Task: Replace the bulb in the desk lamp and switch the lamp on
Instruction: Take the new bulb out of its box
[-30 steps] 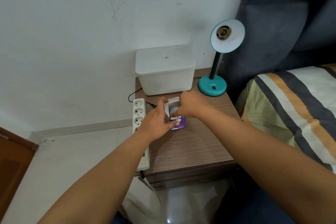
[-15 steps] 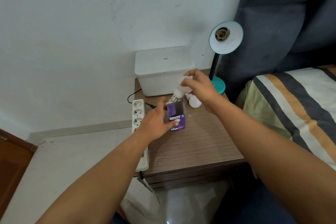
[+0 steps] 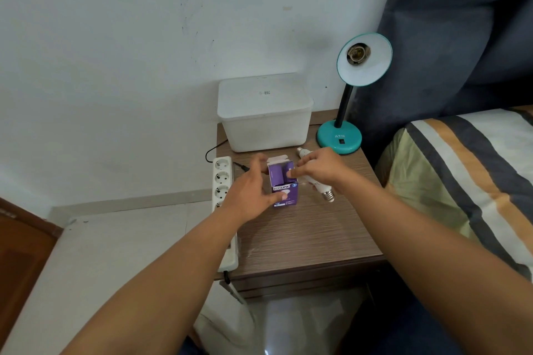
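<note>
The teal desk lamp stands at the back right of the nightstand, its shade tilted toward me with an empty socket. My left hand grips an opened purple bulb box, thumb on its front. My right hand holds a white bulb in the palm, screw base pointing toward me, while its fingertips touch the box's top flap. Just behind that hand a second white bulb lies on the wood, mostly hidden.
A white lidded container sits against the wall left of the lamp. Along the left edge of the nightstand lies a white power strip. A bed with a striped cover borders the right side.
My right hand has come down from above the box with the bulb it pulled out, turning its base toward me, and now touches the box flap. My left hand still holds the box.
</note>
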